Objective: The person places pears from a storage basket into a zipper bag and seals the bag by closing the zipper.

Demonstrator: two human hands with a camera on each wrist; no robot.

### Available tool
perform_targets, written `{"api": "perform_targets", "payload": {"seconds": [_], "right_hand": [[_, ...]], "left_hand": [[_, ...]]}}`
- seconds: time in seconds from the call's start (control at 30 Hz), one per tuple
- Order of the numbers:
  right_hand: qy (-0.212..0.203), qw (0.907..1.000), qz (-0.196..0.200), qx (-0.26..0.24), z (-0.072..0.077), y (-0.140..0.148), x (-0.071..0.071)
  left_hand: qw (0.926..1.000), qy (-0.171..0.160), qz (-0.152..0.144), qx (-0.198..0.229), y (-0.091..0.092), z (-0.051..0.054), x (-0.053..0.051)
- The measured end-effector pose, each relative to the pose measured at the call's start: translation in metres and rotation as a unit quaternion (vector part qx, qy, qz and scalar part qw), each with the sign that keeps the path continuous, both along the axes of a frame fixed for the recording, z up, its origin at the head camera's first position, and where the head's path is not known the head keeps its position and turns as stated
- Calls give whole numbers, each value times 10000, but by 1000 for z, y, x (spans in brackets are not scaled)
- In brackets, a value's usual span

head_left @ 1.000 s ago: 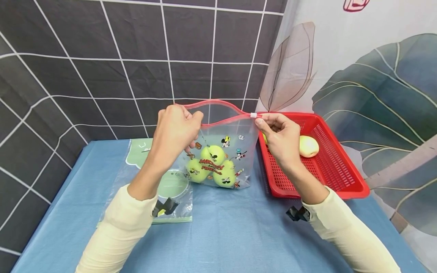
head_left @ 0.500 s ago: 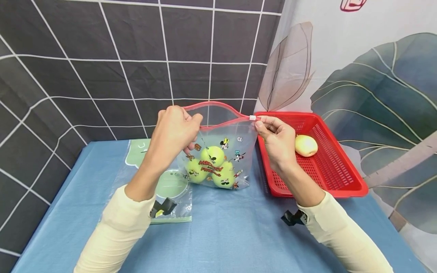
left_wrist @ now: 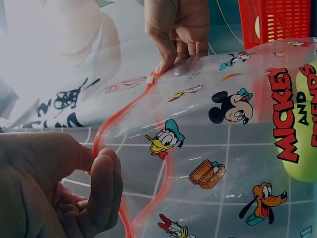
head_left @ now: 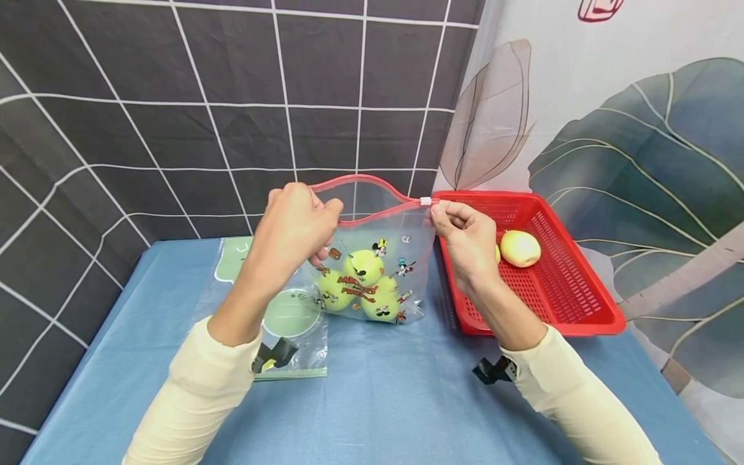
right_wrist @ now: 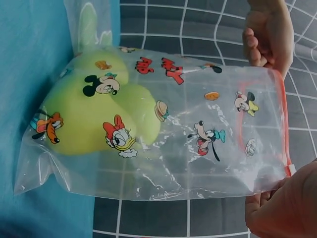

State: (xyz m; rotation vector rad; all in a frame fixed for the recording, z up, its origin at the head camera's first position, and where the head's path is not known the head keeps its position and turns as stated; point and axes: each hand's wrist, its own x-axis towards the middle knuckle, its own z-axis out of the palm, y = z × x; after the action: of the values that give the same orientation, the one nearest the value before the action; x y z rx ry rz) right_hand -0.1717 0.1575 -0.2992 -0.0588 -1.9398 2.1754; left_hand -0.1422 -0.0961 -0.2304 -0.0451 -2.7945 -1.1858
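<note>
A clear zip bag [head_left: 401, 239] with cartoon prints and a red zip rim stands on the table, its mouth gaping along most of the top. Several yellow-green round fruits [head_left: 363, 266] sit in its bottom. My left hand [head_left: 299, 219] pinches the red rim at the left; in the left wrist view, thumb and fingers meet on it. My right hand [head_left: 469, 242] pinches the right end of the rim, beside the white slider [head_left: 426, 201]. The right wrist view shows the slider [right_wrist: 291, 170] against my right hand [right_wrist: 290, 203].
A red perforated basket [head_left: 581, 303] stands at the right, with a pale yellow fruit [head_left: 520, 248] and part of another behind my right hand. A flat clear bag with green prints [head_left: 290, 316] lies under my left forearm. A dark gridded cloth [head_left: 232, 135] hangs behind the table.
My right hand has shifted slightly left and down, bringing the slider end of the bag with it. More of the second fruit in the basket shows. My left hand stays nearly still.
</note>
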Motion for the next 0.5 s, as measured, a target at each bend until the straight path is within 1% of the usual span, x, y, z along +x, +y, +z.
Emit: {"api": "perform_targets", "payload": {"seconds": [0.13, 0.23, 0.37, 0.43, 0.5], "right_hand": [[-9, 10000, 47, -23, 1, -2, -1], [60, 9999, 25, -87, 0, -4, -2], [257, 9992, -66, -288, -3, -6, -4], [309, 9985, -67, -453, -4, -7, -4], [290, 9974, 5, -653, -5, -7, -4]], "left_hand": [[10000, -16, -59, -65, -2, 1, 1], [9997, -54, -140, -170, -2, 3, 1], [9984, -138, -160, -526, -1, 9, 0], [9971, -82, -138, -741, -1, 14, 0], [9959, 90, -157, -888, -1, 19, 0]]}}
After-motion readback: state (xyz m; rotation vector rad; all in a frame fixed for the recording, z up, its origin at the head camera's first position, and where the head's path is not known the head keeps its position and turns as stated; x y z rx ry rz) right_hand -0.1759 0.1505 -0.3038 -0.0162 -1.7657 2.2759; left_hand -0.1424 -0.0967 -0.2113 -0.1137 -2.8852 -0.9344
